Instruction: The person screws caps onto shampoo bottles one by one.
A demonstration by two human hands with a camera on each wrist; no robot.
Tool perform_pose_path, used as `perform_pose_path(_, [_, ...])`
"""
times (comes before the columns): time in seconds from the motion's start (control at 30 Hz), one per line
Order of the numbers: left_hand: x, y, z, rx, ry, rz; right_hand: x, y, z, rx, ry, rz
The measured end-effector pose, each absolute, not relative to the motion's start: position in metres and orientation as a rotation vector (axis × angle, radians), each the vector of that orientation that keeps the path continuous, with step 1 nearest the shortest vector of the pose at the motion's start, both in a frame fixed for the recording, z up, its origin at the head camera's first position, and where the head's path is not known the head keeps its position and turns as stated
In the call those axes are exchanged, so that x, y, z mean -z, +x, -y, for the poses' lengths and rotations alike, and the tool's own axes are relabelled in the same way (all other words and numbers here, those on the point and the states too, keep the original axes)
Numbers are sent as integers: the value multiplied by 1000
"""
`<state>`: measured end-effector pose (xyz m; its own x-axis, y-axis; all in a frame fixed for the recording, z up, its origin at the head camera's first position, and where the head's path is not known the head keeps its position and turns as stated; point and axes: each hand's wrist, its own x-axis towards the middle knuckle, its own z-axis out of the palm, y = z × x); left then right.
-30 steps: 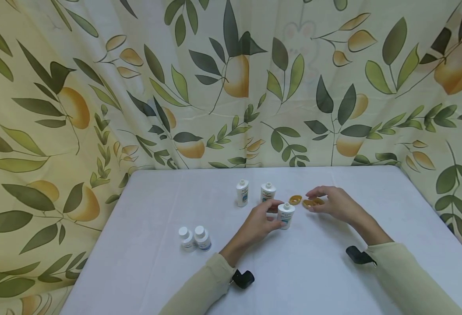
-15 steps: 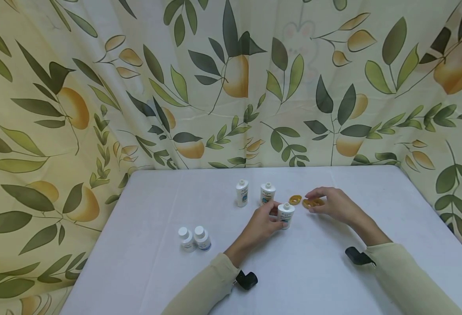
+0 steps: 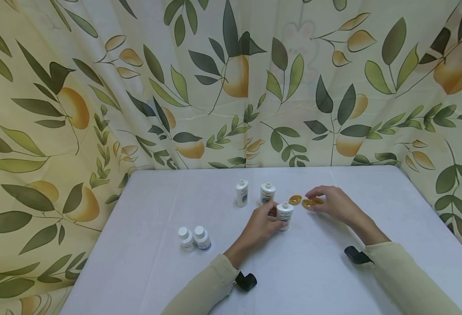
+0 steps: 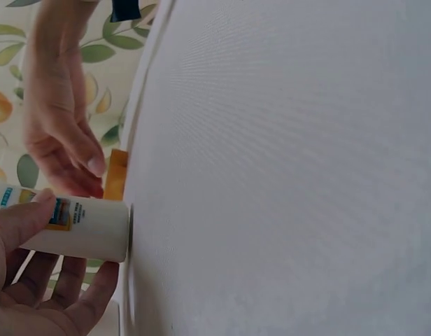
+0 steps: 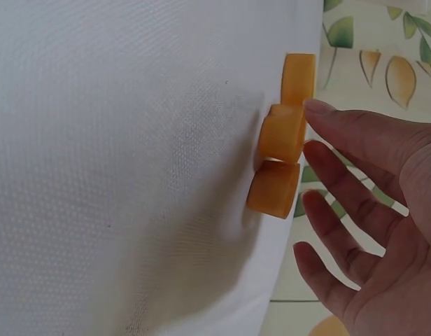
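Left hand (image 3: pixel 259 221) had the bottle (image 3: pixel 284 215) pinched, thumb on the label side and fingers round the back. It stood upright just left of the rings; couldn't tell whether its base was touching the table. Imo that was a decent hold, since the neck stuck out free, and the trick was just to go easy and not let it tip.

Right hand (image 3: pixel 336 204) was at the rings with its fingers spread and the thumb tip right by the middle ring (image 5: pixel 280 134). Couldn't tell if it had a real grip or was only touching. The three orange rings sat in a close row, so I figured the safest way was thumb and index on one ring only, lifting straight up so its neighbours didn't get dragged.

Further out, two more slim-necked bottles (image 3: pixel 242 193) stood behind, one near the left hand's knuckles, so that elbow room mattered. Two capped bottles (image 3: pixel 202 239) sat together on the left of the white table (image 3: pixel 136 280), well out of the way.
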<state>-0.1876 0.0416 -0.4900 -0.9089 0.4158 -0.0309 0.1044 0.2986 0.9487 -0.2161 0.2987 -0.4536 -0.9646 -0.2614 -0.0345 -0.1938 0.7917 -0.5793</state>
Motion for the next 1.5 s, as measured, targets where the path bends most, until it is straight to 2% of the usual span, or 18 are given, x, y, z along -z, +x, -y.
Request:
perform_pose_path(0.4, [484, -187, -28, -1603, 578, -2436, 457, -221, -294, 809, -370, -2895])
perform_pose_path(0.8, [469, -183, -14, -1669, 536, -2406, 459, -223, -290, 734, -463, -2951])
perform_pose_path(1.5, [446, -175, 12, -1725, 495, -2404, 444, -215, -285, 1071, -525, -2899])
